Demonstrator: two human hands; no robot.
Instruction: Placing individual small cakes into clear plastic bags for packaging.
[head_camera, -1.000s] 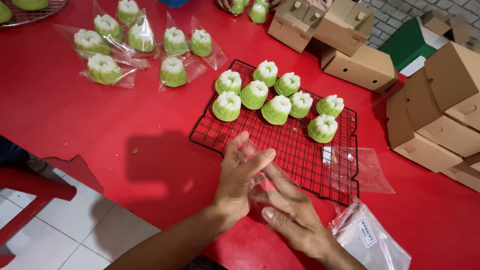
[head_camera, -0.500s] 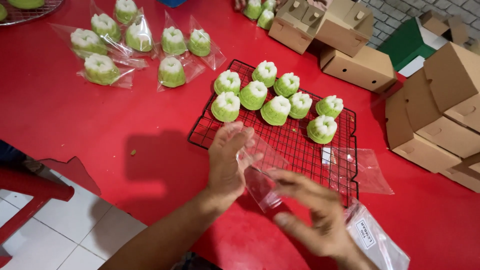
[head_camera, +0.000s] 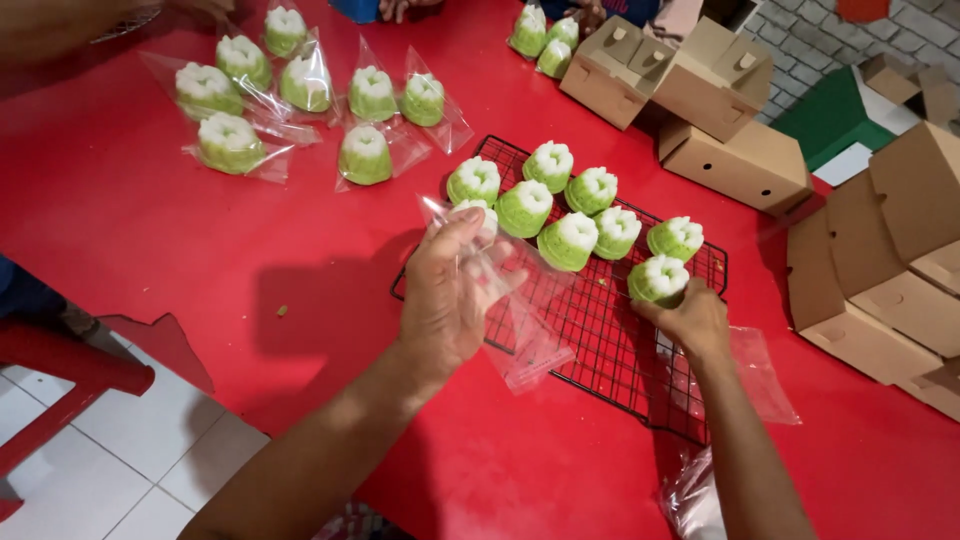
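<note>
My left fingers (head_camera: 462, 262) are curled round the mouth of a clear plastic bag (head_camera: 520, 320), thumb and fingertips pinching its upper edge, so the left hand (head_camera: 450, 300) is closed on the bag and holds it slanting over the near corner of the black wire cooling rack (head_camera: 610, 340). I see the bag hanging slack, its lower end lying on the rack wires. My right hand (head_camera: 695, 318) is out at the far side of the rack with its fingers wrapped round a green and white cake (head_camera: 658, 279), gripping it from below. That cake is the nearest of a cluster of similar cakes (head_camera: 560, 205) standing on the rack. Another flat clear bag (head_camera: 750, 370) lies beside my right wrist, half on the rack. Further up the red table (head_camera: 200, 260) I see cakes already in bags (head_camera: 300, 100), and folded brown cardboard boxes (head_camera: 740, 130) are stacked on the right
</note>
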